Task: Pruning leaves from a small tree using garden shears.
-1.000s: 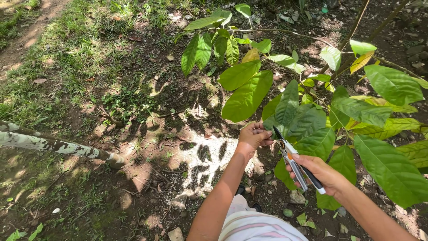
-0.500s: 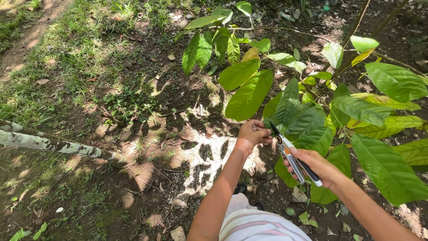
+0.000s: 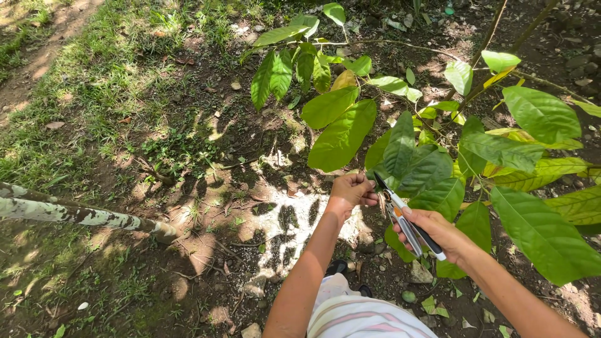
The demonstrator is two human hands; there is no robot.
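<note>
While left hand (image 3: 352,189) pinches leaf stem, right hand (image 3: 438,230) clenches grey-handled pruning shears (image 3: 408,223), dark blades among broad green leaves (image 3: 418,169).

Count: two hands, one tool, one trunk.
Left hand (image 3: 352,191) and right hand (image 3: 438,230), both near centre; one pair of pruning shears (image 3: 405,216) in the right; one pale mottled trunk (image 3: 75,214) at near left; one small green fruit (image 3: 408,296) on ground.

Bare dirt ground (image 3: 206,188) with a grass patch (image 3: 100,81) at upper left; small stones (image 3: 253,285), dry fallen leaves (image 3: 55,125) and twigs (image 3: 153,170) scattered across it
</note>
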